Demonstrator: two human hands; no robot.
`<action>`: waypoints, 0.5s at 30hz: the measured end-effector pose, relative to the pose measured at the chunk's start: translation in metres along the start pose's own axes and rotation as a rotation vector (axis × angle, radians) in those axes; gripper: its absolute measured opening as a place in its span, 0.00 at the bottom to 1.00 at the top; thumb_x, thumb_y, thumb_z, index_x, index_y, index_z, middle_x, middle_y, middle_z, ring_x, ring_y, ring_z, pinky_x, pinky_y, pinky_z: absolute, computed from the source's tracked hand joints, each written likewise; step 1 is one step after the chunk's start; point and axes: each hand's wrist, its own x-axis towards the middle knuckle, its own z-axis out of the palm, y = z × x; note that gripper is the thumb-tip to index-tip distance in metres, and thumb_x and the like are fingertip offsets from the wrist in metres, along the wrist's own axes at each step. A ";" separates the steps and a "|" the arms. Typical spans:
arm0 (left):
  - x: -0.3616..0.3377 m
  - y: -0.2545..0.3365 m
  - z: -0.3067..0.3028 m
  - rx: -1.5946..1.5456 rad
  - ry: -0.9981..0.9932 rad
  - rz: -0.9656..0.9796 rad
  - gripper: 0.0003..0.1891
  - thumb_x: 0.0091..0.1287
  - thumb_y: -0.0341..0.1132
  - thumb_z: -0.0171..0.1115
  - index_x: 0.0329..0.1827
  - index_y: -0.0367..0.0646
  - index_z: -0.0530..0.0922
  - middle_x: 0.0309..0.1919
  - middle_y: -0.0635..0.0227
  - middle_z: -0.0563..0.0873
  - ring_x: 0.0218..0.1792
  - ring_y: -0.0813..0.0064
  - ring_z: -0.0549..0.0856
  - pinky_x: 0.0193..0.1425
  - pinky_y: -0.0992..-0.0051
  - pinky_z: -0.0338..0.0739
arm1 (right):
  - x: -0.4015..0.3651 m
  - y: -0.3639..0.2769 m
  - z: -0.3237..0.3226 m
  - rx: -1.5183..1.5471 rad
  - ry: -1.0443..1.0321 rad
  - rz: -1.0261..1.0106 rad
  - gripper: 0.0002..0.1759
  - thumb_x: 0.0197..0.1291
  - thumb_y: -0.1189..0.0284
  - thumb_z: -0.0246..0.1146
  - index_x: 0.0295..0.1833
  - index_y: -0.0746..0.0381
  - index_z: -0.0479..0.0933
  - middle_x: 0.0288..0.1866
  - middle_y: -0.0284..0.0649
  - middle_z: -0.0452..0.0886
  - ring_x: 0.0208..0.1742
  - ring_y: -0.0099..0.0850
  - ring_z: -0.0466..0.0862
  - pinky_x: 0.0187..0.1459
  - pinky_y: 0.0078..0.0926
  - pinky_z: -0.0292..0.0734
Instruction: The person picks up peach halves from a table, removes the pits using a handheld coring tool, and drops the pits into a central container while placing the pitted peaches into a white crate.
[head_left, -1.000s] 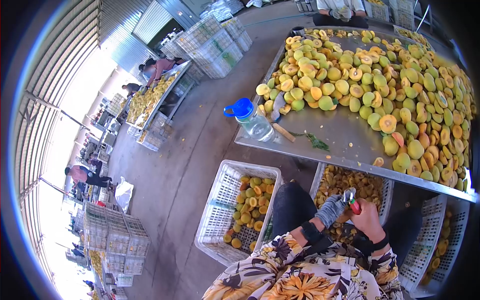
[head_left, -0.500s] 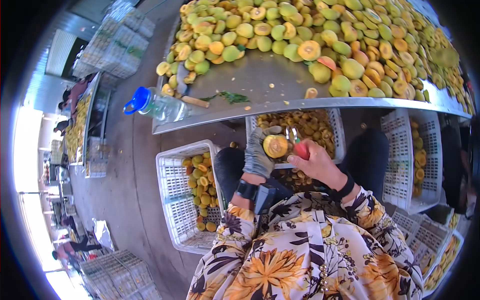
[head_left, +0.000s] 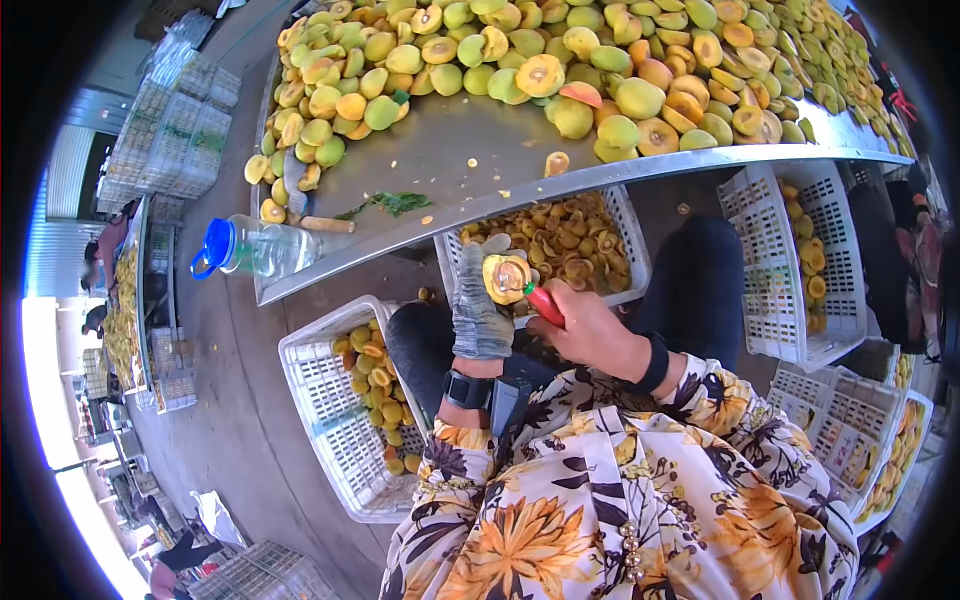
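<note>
My left hand (head_left: 481, 310), in a grey glove, holds a halved yellow fruit (head_left: 504, 278) with its cut face up. My bare right hand (head_left: 590, 325) grips the red handle of a small tool (head_left: 543, 303), whose metal loop end lies on the cut face. Both hands are over my lap, near a white crate (head_left: 636, 240) of cut fruit pieces below the table edge. Halved green and yellow fruits (head_left: 640, 98) are heaped on the metal table (head_left: 450, 150) in front.
A clear bottle with a blue cap (head_left: 270, 247), a wooden-handled tool (head_left: 327, 225) and green leaves (head_left: 400, 203) are on the table's left. White crates of fruit stand left (head_left: 335, 430) and right (head_left: 790, 300). People (head_left: 112, 240) are at a far-left table.
The tool's metal end has moved from beside the fruit onto its cut face. The view has shifted, so the table and crates appear further left.
</note>
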 end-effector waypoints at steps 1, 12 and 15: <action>-0.004 0.001 0.008 -0.003 -0.009 0.016 0.20 0.65 0.47 0.54 0.50 0.38 0.72 0.33 0.60 0.82 0.29 0.65 0.83 0.33 0.71 0.82 | 0.000 0.000 0.000 0.014 -0.018 0.033 0.18 0.50 0.70 0.65 0.42 0.65 0.67 0.23 0.56 0.74 0.27 0.54 0.76 0.26 0.40 0.69; -0.006 -0.013 0.027 0.322 0.039 0.319 0.22 0.63 0.52 0.57 0.36 0.36 0.80 0.26 0.64 0.82 0.24 0.75 0.81 0.28 0.78 0.78 | -0.011 0.000 0.002 0.041 -0.081 0.096 0.15 0.50 0.76 0.58 0.42 0.69 0.63 0.22 0.58 0.73 0.27 0.56 0.76 0.25 0.44 0.68; 0.003 -0.001 0.018 0.328 0.011 0.126 0.22 0.62 0.51 0.59 0.30 0.36 0.80 0.23 0.64 0.82 0.21 0.74 0.81 0.25 0.78 0.77 | -0.010 0.006 0.000 0.098 -0.142 0.015 0.14 0.50 0.78 0.57 0.42 0.70 0.63 0.22 0.58 0.74 0.26 0.56 0.76 0.25 0.44 0.68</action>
